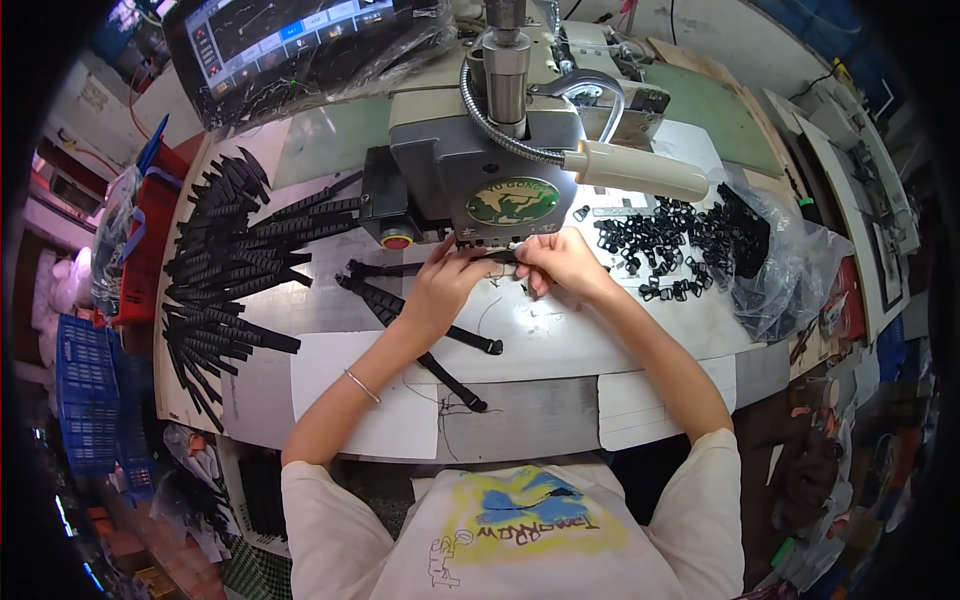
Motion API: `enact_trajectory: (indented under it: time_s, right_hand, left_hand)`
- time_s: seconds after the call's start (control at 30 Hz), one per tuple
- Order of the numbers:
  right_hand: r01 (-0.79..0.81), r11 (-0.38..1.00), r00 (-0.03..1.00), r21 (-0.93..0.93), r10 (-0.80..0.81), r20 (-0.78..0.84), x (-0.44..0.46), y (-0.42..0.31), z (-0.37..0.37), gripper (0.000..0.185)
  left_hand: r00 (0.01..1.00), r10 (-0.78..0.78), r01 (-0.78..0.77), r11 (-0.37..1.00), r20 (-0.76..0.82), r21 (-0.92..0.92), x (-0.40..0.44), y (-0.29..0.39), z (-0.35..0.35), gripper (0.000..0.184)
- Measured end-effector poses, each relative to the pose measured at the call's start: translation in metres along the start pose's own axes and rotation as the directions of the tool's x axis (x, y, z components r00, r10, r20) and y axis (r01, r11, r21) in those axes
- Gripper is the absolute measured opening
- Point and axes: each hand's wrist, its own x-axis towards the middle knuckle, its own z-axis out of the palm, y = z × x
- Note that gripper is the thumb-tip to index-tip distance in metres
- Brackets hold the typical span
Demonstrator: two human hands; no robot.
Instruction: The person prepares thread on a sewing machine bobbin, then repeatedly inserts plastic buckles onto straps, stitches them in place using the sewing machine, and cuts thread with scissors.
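Note:
Both of my hands are at the front of the sewing machine head (pixel 485 150), low on the work plate. A short piece of black strap (pixel 503 257) runs between them. My left hand (pixel 447 285) is closed on its left end, fingers bent over it. The right end is pinched by my right hand (pixel 562 263); fingertips partly hide it. Under and beside my left forearm lie several black straps with buckles at their ends (pixel 455 385). Whatever lies directly under the machine head is hidden by the head and my fingers.
A large pile of black straps (pixel 225 255) covers the left side. Many small black buckles (pixel 655 240) lie at right beside a clear plastic bag (pixel 790 270). A lamp (pixel 640 170), a red button (pixel 397 242) and a screen (pixel 290 45) surround the head.

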Motion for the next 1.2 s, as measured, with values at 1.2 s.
enact_trajectory:
  time_s: [1.2]
  right_hand:
    - [0.343, 0.437, 0.720, -0.832, -0.691, -0.066, 0.007, 0.022, 0.003, 0.032]
  left_hand:
    - [0.959, 0.032, -0.119, 0.947, 0.280, 0.299, -0.016, 0.016, -0.001, 0.052]
